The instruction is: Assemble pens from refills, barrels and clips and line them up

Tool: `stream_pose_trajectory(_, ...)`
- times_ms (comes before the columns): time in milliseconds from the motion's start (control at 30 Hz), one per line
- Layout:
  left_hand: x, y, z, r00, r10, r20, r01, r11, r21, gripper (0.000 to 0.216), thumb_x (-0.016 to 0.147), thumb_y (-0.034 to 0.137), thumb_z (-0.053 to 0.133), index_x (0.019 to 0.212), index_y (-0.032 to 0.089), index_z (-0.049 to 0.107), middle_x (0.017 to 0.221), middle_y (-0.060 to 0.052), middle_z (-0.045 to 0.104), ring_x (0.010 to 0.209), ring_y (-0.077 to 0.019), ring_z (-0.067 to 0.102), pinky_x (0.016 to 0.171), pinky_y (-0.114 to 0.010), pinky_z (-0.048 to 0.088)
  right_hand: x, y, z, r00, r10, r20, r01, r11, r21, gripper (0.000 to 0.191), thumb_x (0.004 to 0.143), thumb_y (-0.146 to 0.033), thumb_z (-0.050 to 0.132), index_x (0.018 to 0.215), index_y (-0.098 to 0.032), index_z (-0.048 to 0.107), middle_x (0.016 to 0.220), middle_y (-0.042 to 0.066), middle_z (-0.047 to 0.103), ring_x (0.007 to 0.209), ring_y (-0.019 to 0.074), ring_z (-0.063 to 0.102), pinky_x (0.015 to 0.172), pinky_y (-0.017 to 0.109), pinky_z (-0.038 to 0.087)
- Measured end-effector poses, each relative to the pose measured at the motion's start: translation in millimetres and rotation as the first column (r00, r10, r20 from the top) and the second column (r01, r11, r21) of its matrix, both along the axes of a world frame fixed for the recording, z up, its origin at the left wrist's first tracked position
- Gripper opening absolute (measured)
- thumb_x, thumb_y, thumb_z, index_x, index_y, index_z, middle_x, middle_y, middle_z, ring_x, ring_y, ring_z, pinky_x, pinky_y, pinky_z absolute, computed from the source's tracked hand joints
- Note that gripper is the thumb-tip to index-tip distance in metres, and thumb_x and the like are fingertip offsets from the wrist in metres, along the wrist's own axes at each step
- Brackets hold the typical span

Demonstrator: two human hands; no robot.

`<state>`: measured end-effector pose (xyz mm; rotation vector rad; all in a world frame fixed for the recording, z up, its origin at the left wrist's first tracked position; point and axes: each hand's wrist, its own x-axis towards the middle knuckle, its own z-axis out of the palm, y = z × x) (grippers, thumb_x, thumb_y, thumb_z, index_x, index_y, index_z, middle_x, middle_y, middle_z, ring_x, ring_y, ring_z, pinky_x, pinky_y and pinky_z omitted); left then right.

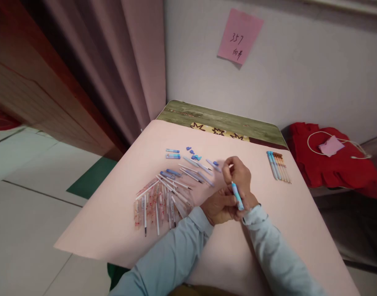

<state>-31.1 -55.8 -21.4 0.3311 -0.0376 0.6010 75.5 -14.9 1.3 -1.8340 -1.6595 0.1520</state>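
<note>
- While a short blue pen part is being held at a tilt above the near half of the table, it is being pinched by the thumb and fingers of the left hand.
- Just above it, the right hand is being held with fingers curled inward; whether anything is being pinched by its fingertips cannot be told (they are showing too small).
- Left of the hands, slim bluish barrels are being crossed by thin white refills, some of which are being supported by a heap of clear barrels with red marks.
- Farther back, small blue pieces are being flanked by short blue tubes.
- Near the right edge, blue pens are being lined up beside brown-topped pens.
- All these loose parts and pens are being borne by a pale sheet.
- Beyond it, a red cloth is being partly covered by a pink slip and a white cord.
- On the wall, a handwritten pink note is being displayed.
</note>
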Motion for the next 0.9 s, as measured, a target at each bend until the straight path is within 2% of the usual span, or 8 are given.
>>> stream_pose_trajectory(67,1.9,2.3,5.8,0.991,0.131,-0.032,-0.134,0.975,-0.175,0.031,0.070,0.025,0.084,0.092,0.014,0.065,0.073,-0.002,0.066,0.056,-0.0067,0.060,0.050,-0.013,0.047,8.6,-23.3,-3.4,0.985,-0.102,-0.141,0.104,0.995,0.005,0.012,0.087,-0.030,0.048,0.087,-0.022,0.057,0.064,-0.003,0.058,0.055,0.0141,0.053,0.054,0.025,0.036)
stream_pose_trajectory(133,4.2,6.0,10.5,0.963,0.256,-0.089,-0.271,0.912,-0.308,0.018,0.078,0.018,0.076,0.093,0.014,0.066,0.081,-0.002,0.066,0.059,-0.0039,0.058,0.052,-0.011,0.047,13.5,-42.8,-4.7,0.961,-0.131,-0.244,0.147,0.988,0.049,0.015,0.090,-0.033,0.047,0.086,-0.022,0.055,0.066,-0.003,0.058,0.055,0.0137,0.051,0.055,0.026,0.038)
stream_pose_trajectory(200,6.9,10.1,12.4,0.929,0.340,-0.149,-0.371,0.856,-0.361,0.007,0.084,0.014,0.068,0.091,0.014,0.067,0.087,-0.003,0.066,0.061,-0.0033,0.056,0.053,-0.010,0.047,14.8,-56.6,-2.1,0.939,-0.095,-0.331,0.128,0.989,0.078,0.018,0.092,-0.037,0.048,0.087,-0.021,0.056,0.069,-0.002,0.060,0.054,0.0127,0.051,0.055,0.026,0.040)
stream_pose_trajectory(267,9.9,13.6,11.3,0.906,0.379,-0.189,-0.423,0.828,-0.367,0.004,0.086,0.013,0.065,0.090,0.013,0.067,0.088,-0.003,0.065,0.063,-0.0038,0.056,0.054,-0.011,0.048,13.6,-65.0,4.3,0.911,-0.032,-0.411,0.073,0.994,0.084,0.020,0.093,-0.040,0.051,0.090,-0.021,0.057,0.070,-0.002,0.062,0.053,0.0116,0.051,0.054,0.025,0.042)
stream_pose_trajectory(433,15.6,16.6,5.9,0.892,0.403,-0.202,-0.450,0.823,-0.346,0.006,0.086,0.015,0.066,0.091,0.012,0.067,0.083,-0.002,0.066,0.063,-0.0044,0.055,0.060,-0.014,0.049,11.0,-74.0,20.8,0.841,0.073,-0.537,-0.034,0.996,0.083,0.023,0.092,-0.043,0.058,0.089,-0.020,0.062,0.069,0.000,0.066,0.050,0.0102,0.052,0.049,0.022,0.044)
stream_pose_trajectory(633,16.0,14.5,10.9,0.887,0.397,-0.238,-0.456,0.837,-0.303,0.018,0.081,0.016,0.072,0.098,0.015,0.068,0.080,0.000,0.063,0.060,-0.0050,0.053,0.058,-0.017,0.047,15.5,-78.2,20.3,0.818,0.114,-0.563,-0.132,0.991,0.008,0.024,0.092,-0.042,0.058,0.086,-0.020,0.066,0.075,0.002,0.071,0.058,0.0113,0.060,0.052,0.021,0.048)
stream_pose_trajectory(900,17.4,11.7,10.8,0.884,0.382,-0.268,-0.444,0.867,-0.228,0.031,0.076,0.020,0.078,0.106,0.017,0.069,0.079,0.001,0.062,0.061,-0.0062,0.052,0.057,-0.018,0.043,18.1,-76.2,18.5,0.820,0.096,-0.564,-0.119,0.993,-0.004,0.025,0.091,-0.042,0.059,0.081,-0.020,0.066,0.069,0.000,0.069,0.053,0.0100,0.057,0.049,0.020,0.046)
